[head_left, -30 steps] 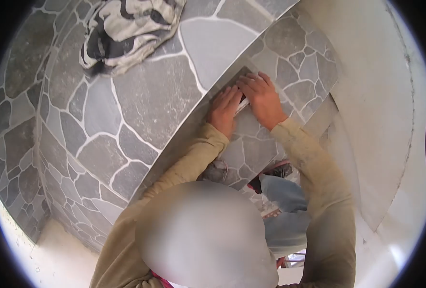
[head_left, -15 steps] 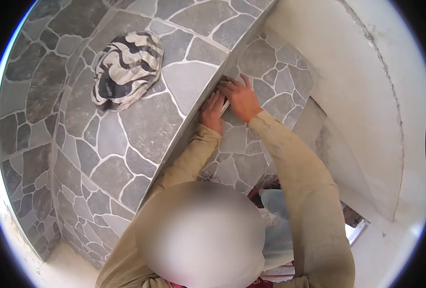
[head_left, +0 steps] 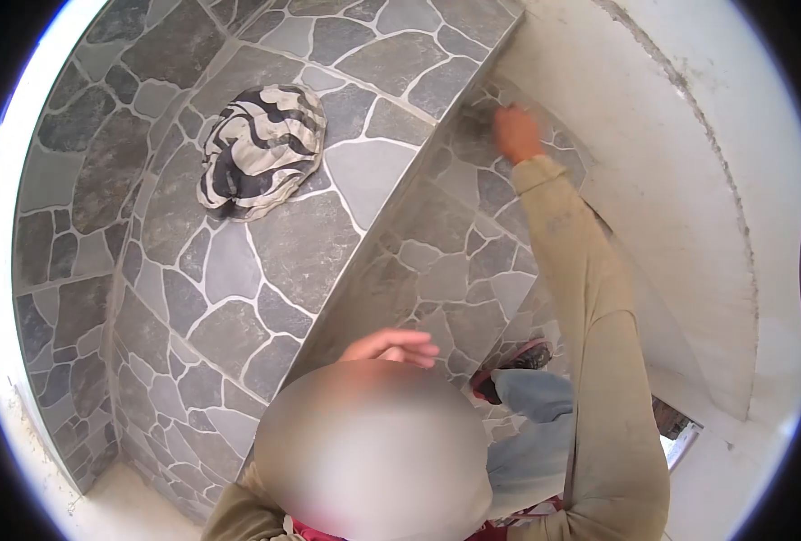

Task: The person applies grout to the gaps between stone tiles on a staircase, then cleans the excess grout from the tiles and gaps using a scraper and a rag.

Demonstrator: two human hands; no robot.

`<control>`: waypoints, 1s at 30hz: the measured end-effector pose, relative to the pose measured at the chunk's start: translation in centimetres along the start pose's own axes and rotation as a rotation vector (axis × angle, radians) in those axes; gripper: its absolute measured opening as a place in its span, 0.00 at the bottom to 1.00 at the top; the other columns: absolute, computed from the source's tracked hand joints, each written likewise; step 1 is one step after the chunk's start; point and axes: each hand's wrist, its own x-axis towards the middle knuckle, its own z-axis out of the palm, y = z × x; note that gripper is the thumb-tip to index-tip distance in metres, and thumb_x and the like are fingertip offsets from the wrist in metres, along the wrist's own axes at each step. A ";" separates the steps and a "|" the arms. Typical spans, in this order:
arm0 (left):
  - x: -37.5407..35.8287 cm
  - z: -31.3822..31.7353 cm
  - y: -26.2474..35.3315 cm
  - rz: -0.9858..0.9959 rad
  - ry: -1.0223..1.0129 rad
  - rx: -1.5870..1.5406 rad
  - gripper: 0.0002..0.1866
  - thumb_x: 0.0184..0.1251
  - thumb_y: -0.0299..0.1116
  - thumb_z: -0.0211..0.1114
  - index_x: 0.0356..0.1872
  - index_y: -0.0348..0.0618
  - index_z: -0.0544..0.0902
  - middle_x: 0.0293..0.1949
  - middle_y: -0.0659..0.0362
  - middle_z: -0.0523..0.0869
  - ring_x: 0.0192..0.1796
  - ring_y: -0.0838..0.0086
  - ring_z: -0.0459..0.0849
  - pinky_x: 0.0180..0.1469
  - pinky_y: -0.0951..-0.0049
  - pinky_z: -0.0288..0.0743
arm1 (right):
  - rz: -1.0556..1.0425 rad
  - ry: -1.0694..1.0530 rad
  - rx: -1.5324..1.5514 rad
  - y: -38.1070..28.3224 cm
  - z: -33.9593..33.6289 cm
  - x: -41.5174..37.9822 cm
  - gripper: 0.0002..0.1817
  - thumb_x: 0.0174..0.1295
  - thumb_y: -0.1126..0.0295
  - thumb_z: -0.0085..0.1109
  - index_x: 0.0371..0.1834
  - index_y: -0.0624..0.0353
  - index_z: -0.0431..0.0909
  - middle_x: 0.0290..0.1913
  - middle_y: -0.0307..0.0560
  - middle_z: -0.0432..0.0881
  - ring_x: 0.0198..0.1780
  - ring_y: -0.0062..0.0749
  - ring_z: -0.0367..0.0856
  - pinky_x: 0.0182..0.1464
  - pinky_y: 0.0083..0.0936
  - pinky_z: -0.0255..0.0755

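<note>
Right hand [head_left: 515,132] stretched far up the tiled riser [head_left: 437,261], pressed against the stone-pattern tile right where it meets the white plastered wall [head_left: 680,180]; fingers [head_left: 509,114] bunched close, possibly pinching something small, too blurred to tell for sure. Left hand [head_left: 391,345] pulled back low, just above the blurred head, fingers [head_left: 416,347] loosely spread and holding nothing, hovering near the lower edge of the step [head_left: 265,261]. Up on the step's flat top, a crumpled striped cloth [head_left: 258,149], well apart from both hands, lying soft and slack. Below, a shoe [head_left: 509,365] and a light trouser leg [head_left: 531,406] down at the foot of the riser. As for handling, judging by looks: tile face hard, stiff and fixed, matt rather than slick, joint lines shallow, so only fingertip pressure along the seam near the wall, no real edge to grab. Cloth likely light and floppy, best taken by a bunched fold at its near edge. Grout lines pale and probably still easy to smear near that corner, though hard to confirm from here.
</note>
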 end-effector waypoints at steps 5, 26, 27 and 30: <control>-7.1 0.0 4.0 0.406 0.089 -0.107 0.33 0.78 0.57 0.55 0.68 0.37 0.74 0.58 0.39 0.81 0.61 0.52 0.82 0.67 0.50 0.71 | -0.312 -0.063 0.113 -12.2 -0.8 -15.2 0.09 0.56 0.71 0.55 0.37 0.56 0.84 0.36 0.51 0.85 0.48 0.47 0.81 0.52 0.49 0.73; -11.3 1.8 5.5 0.723 0.041 0.549 0.38 0.73 0.66 0.56 0.66 0.42 0.75 0.63 0.33 0.75 0.64 0.47 0.77 0.65 0.50 0.71 | 0.587 -0.159 0.919 -7.9 -7.0 -10.8 0.13 0.58 0.64 0.63 0.35 0.64 0.82 0.34 0.62 0.85 0.34 0.57 0.86 0.35 0.46 0.80; -11.3 1.8 5.6 0.740 0.036 0.556 0.37 0.73 0.66 0.55 0.66 0.42 0.75 0.62 0.33 0.75 0.64 0.47 0.77 0.64 0.50 0.72 | 0.740 -0.071 1.135 -6.5 -5.2 -9.2 0.15 0.59 0.62 0.64 0.37 0.67 0.81 0.33 0.65 0.84 0.34 0.60 0.85 0.33 0.46 0.79; -11.5 1.9 5.7 0.768 0.022 0.572 0.38 0.73 0.67 0.55 0.66 0.42 0.74 0.61 0.33 0.76 0.63 0.48 0.77 0.64 0.49 0.73 | 0.843 0.022 1.194 -5.2 4.0 -7.5 0.20 0.58 0.61 0.64 0.40 0.71 0.79 0.33 0.70 0.83 0.35 0.66 0.84 0.34 0.48 0.78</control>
